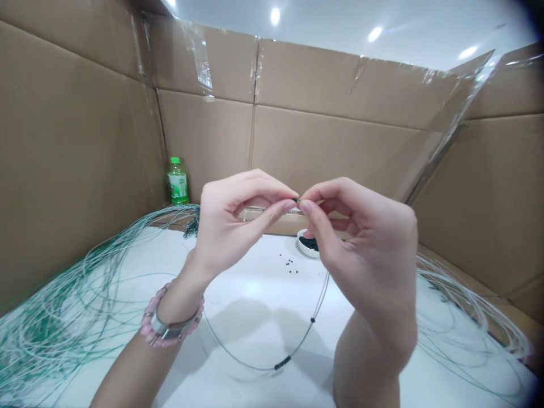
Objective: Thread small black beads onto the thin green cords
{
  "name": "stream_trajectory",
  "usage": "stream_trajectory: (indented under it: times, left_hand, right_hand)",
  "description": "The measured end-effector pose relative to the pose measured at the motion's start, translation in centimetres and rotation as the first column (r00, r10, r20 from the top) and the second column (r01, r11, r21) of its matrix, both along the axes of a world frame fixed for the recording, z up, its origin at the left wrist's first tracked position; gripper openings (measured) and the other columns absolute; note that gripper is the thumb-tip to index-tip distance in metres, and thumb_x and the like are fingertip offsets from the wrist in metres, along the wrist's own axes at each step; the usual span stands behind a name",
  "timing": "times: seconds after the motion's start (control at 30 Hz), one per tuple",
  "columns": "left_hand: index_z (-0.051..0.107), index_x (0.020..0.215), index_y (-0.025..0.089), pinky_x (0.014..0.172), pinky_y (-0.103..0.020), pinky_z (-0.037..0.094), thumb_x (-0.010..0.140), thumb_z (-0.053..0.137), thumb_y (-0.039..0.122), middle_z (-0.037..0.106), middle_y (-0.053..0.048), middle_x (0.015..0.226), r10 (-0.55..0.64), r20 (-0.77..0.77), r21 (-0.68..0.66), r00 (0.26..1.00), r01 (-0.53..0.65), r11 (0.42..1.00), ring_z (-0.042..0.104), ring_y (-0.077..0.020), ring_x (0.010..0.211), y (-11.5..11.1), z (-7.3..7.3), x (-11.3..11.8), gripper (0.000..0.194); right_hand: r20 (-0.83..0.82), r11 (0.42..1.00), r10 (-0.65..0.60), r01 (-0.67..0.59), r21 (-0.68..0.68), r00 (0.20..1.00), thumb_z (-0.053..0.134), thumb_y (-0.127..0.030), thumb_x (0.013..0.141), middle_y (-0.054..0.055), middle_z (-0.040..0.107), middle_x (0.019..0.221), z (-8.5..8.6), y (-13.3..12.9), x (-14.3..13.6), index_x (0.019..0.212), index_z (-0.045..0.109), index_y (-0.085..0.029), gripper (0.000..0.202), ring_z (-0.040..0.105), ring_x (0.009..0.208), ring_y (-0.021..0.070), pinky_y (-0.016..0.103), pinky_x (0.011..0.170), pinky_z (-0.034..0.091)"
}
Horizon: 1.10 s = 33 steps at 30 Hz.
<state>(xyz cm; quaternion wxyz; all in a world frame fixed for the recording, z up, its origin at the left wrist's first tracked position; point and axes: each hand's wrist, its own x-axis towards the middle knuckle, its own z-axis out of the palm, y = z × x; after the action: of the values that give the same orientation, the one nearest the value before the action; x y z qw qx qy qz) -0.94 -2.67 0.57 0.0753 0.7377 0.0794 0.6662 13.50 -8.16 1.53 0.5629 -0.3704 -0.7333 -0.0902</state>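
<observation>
We pinch a tiny green piece [296, 200] between narrowed fingertips of our left hand [242, 218] and right hand [365, 243], above the white table [250, 277]. Nearer us, a thin cord [255, 368] curves, carrying black beads [282, 362]; we cannot tell whether it joins the piece. Farther off, loose beads [290, 262] lie near a white bowl [301, 245]; tangled strands [97, 277] spread left.

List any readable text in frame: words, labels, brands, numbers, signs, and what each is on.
No legible text.
Green-capped bottle: label carries markings, too small and blurred to read.
Cardboard walls: no lettering visible.
White bowl: no lettering visible on the part that shows.
</observation>
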Motion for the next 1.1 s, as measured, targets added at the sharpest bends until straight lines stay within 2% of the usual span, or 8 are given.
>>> stream_trajectory:
  times: [0.2,0.47,0.63,0.9,1.1]
  left_hand:
    - [0.068,0.079,0.020,0.054,-0.023,0.048,0.071,0.069,0.008,0.067,0.000,0.072,0.163,-0.017,0.161,0.986,-0.158,0.974,0.059,-0.0101,0.064,-0.31,0.28,-0.37,0.015]
    - [0.067,0.078,0.018,0.054,-0.021,0.047,0.071,0.069,0.009,0.067,0.001,0.072,0.241,-0.026,0.216,0.970,-0.230,0.949,0.058,-0.0083,0.062,-0.48,0.48,-0.37,0.012]
    - [0.067,0.078,0.019,0.055,-0.021,0.048,0.072,0.068,0.011,0.067,0.001,0.072,0.215,-0.033,0.201,0.976,-0.204,0.958,0.058,-0.0085,0.062,-0.49,0.44,-0.38,0.010]
    - [0.068,0.078,0.022,0.054,-0.025,0.048,0.076,0.066,0.021,0.067,0.000,0.070,0.129,-0.028,0.154,0.991,-0.124,0.980,0.059,-0.0115,0.061,-0.38,0.32,-0.28,0.004]
    - [0.070,0.081,0.022,0.056,-0.024,0.050,0.074,0.067,0.013,0.067,-0.001,0.075,0.037,-0.016,0.059,0.999,-0.036,0.998,0.060,-0.0116,0.067,-0.44,0.12,-0.22,0.012]
  right_hand:
    - [0.004,0.997,-0.028,0.027,0.068,1.000,0.059,-0.015,0.081,-0.003,0.060,0.069,0.14,-0.10,-0.03,0.078,0.059,-0.018,0.005,0.059,0.057,0.0066,0.016,0.054,0.053]
    - [0.016,0.999,-0.033,0.033,0.039,0.999,0.059,-0.016,0.082,-0.005,0.059,0.065,0.28,-0.36,0.08,0.077,0.059,-0.019,0.006,0.056,0.051,0.0047,0.016,0.050,0.050]
    - [0.027,0.998,-0.051,0.050,0.050,0.998,0.059,-0.016,0.082,-0.005,0.059,0.065,0.30,-0.41,0.11,0.076,0.059,-0.019,0.006,0.056,0.051,0.0051,0.017,0.051,0.049]
    - [-0.015,0.999,0.037,-0.037,0.025,0.999,0.058,-0.016,0.082,-0.004,0.059,0.065,0.27,-0.31,0.09,0.077,0.060,-0.022,0.008,0.056,0.053,0.0075,0.019,0.051,0.053]
    - [-0.116,0.988,0.154,-0.153,0.024,0.981,0.061,-0.010,0.079,-0.005,0.059,0.062,0.40,-0.09,-0.26,0.075,0.061,-0.021,0.011,0.055,0.051,0.0060,0.016,0.046,0.049]
